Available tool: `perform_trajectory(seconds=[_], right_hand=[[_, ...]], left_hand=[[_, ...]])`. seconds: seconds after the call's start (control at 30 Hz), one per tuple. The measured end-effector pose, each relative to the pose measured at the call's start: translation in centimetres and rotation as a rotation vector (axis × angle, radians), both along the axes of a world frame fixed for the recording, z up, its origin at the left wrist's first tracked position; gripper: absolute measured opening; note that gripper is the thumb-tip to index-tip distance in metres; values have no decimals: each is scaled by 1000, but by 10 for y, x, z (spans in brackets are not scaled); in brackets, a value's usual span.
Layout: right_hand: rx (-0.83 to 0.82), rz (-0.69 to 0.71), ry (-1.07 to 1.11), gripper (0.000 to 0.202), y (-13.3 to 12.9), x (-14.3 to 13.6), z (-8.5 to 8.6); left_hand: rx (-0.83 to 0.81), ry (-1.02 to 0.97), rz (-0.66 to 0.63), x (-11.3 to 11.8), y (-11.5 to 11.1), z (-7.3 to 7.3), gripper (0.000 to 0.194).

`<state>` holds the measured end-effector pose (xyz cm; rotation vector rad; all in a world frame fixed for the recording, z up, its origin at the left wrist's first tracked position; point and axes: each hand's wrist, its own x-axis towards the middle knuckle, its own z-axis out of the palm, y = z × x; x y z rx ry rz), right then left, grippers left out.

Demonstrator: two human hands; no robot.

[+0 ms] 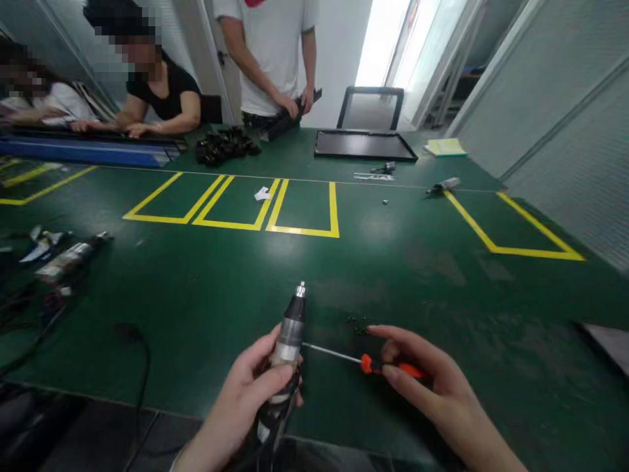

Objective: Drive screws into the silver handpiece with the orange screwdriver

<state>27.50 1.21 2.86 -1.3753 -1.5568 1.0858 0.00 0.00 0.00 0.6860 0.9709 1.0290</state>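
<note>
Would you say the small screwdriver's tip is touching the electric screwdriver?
Touching: the head view shows the small screwdriver shaft meeting the electric screwdriver body.

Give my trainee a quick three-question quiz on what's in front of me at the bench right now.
1. True or false: the left hand holds the electric driver with its tip pointing up and away.
2. What does the right hand hold? A) pliers B) orange screwdriver C) tape
3. What lies on the green table just beyond the right fingertips?

Key: 1 true; 2 B; 3 small black screws.
</note>
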Motion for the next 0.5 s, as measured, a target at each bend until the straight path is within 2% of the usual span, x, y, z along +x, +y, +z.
perform_trajectory(seconds=[0.23, 0.5], right_hand=[[-37, -13, 11, 37, 1, -2, -1], [-2, -40, -64, 42, 3, -5, 3]], left_hand=[[7, 0, 22, -1, -1, 2, 48], [1, 1, 26, 0, -2, 3, 48]])
